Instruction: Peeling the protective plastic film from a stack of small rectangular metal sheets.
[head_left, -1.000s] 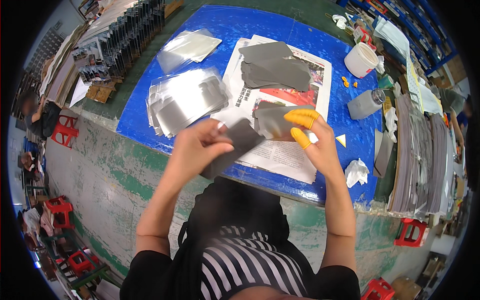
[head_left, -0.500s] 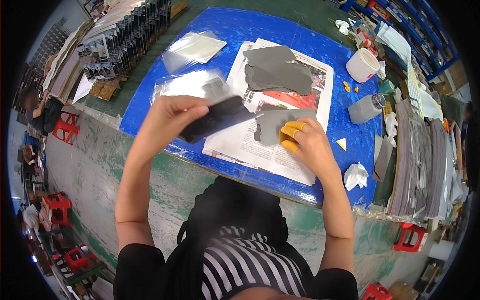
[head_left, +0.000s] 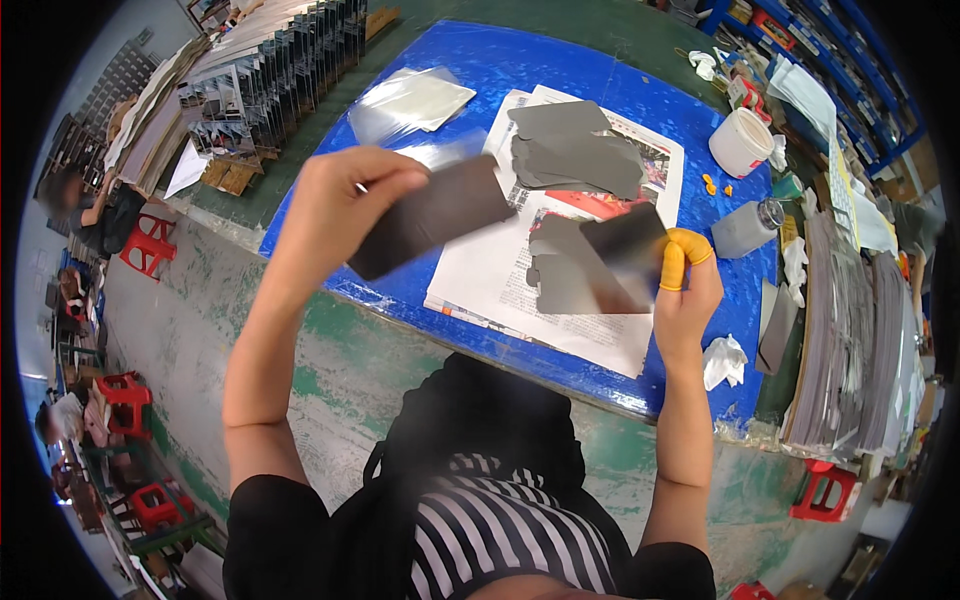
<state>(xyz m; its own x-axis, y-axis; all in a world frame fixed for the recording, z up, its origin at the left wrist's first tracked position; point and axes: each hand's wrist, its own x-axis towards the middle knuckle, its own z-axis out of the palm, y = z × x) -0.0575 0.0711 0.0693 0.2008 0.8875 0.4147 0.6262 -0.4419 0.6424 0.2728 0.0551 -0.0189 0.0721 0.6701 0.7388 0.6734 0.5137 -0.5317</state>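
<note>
Pinched between the thumb and fingers of my left hand point(head_left: 345, 215) is a dark rectangular sheet with rounded corners point(head_left: 435, 222), tilted above the blue table's near left part. My right hand point(head_left: 688, 295), with yellow finger cots on some fingers, grips a glossy dark grey sheet point(head_left: 622, 238) by its right edge. That sheet is raised at an angle over a lower group of grey sheets point(head_left: 562, 265). Beyond them, a loose pile of grey sheets point(head_left: 580, 160) lies on the newspaper point(head_left: 490, 262). Motion smears both held sheets somewhat.
Clear film packets point(head_left: 412, 100) lie at the table's far left. On the right stand a white tub point(head_left: 740, 143) and a translucent bottle point(head_left: 745, 230), with orange bits point(head_left: 710, 185) and crumpled tissue point(head_left: 724, 362) nearby. Stacked sheets point(head_left: 840, 340) border the right side. Red stools point(head_left: 150, 245) stand leftward.
My right hand has lifted a grey sheet off the lower group and moved right. My left hand still holds its dark sheet, now turned with more of its face showing.
</note>
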